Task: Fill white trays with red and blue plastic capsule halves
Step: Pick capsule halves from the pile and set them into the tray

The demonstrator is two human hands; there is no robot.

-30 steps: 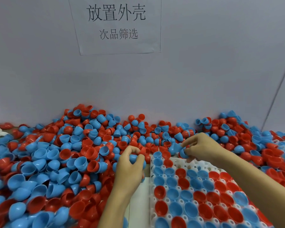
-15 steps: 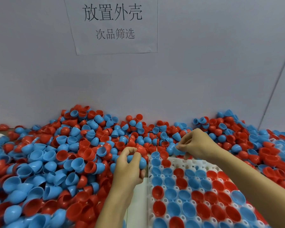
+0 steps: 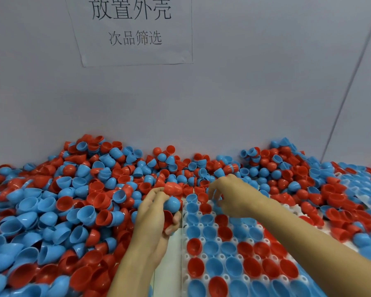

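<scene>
A white tray (image 3: 296,210) lies in front of me on the right, most of its cups filled with red and blue capsule halves. My left hand (image 3: 154,215) grips several halves at the tray's far left corner: a blue half (image 3: 172,203) in front, a red half (image 3: 173,188) at the fingertips, another red one in the palm. My right hand (image 3: 231,197) hovers over the tray's far row, fingers hanging down and loosely spread. A blue half (image 3: 217,207) sits just below those fingertips; the fingers are blurred.
A deep loose pile of red and blue halves (image 3: 73,200) covers the table to the left and along the grey wall, continuing on the right (image 3: 304,181). Another filled white tray (image 3: 364,197) shows at far right. A paper sign (image 3: 133,28) hangs on the wall.
My right hand has come down from the pile's edge over the tray's far row and its fingers have loosened. My left hand has shifted toward the tray corner, with a red half now at its fingertips.
</scene>
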